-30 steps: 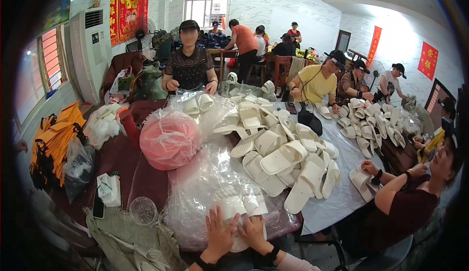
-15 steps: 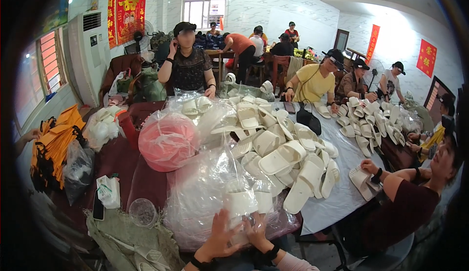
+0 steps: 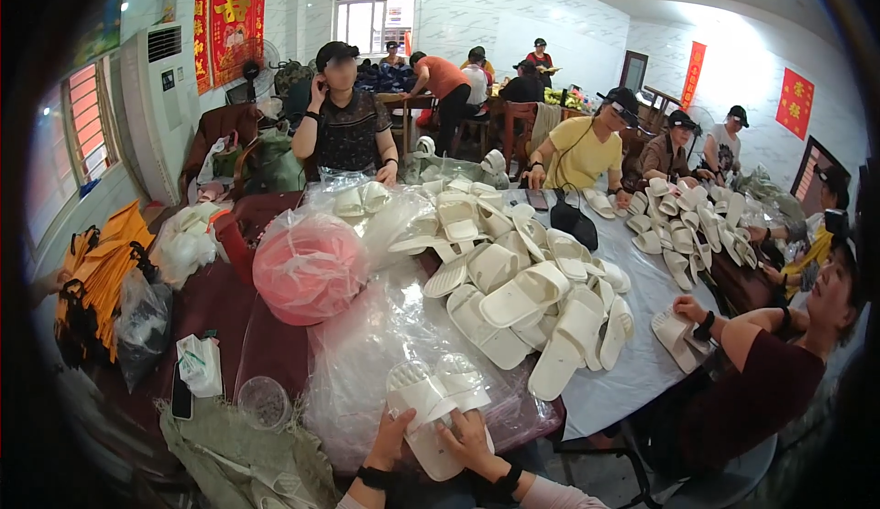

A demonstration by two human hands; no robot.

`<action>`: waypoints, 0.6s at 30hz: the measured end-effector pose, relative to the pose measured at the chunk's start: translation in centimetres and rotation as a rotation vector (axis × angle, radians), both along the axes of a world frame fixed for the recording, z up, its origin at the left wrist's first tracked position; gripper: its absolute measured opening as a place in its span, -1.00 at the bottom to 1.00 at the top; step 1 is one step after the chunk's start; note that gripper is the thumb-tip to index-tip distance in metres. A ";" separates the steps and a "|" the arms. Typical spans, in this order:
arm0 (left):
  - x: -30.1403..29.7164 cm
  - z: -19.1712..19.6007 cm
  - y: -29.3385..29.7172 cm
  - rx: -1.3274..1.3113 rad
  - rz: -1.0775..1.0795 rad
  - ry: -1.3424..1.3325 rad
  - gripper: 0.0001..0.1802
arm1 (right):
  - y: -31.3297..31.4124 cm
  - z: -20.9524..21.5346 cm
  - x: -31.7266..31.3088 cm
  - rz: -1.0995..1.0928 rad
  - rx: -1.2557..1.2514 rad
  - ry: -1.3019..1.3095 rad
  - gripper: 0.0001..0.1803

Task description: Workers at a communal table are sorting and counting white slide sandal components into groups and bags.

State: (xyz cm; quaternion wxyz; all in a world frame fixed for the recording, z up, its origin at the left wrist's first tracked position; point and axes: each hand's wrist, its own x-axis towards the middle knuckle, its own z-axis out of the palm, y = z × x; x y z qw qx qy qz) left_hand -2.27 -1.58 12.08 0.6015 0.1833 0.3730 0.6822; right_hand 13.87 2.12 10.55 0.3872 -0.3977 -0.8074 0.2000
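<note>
Gripping a pair of white slippers (image 3: 423,403) side by side, toes pointing away, at the near edge of the tabletop (image 3: 209,293), over clear plastic sheeting (image 3: 353,390); holding the outer rim in the left hand (image 3: 390,436), the other slipper in the right hand (image 3: 469,440); cannot tell finger placement underneath; best to keep toes level, hold lightly, avoid creasing straps; noting, farther out, a slipper heap (image 3: 522,293) and a plastic-wrapped pink bundle (image 3: 307,266).

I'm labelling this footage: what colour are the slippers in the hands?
Off-white slippers, clearest in the head view.
</note>
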 end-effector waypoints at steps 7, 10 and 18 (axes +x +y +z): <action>-0.5 -1.4 -0.1 0.015 -0.138 0.084 -0.50 | 1.4 -0.4 0.4 0.003 0.060 0.011 -0.64; -0.5 -1.9 0.0 0.014 -0.035 0.032 -0.52 | 1.1 0.4 1.3 0.051 -0.056 -0.002 -0.63; -1.4 1.4 0.0 0.197 -0.220 0.096 -0.33 | 1.6 2.2 4.7 0.261 0.221 0.072 -0.53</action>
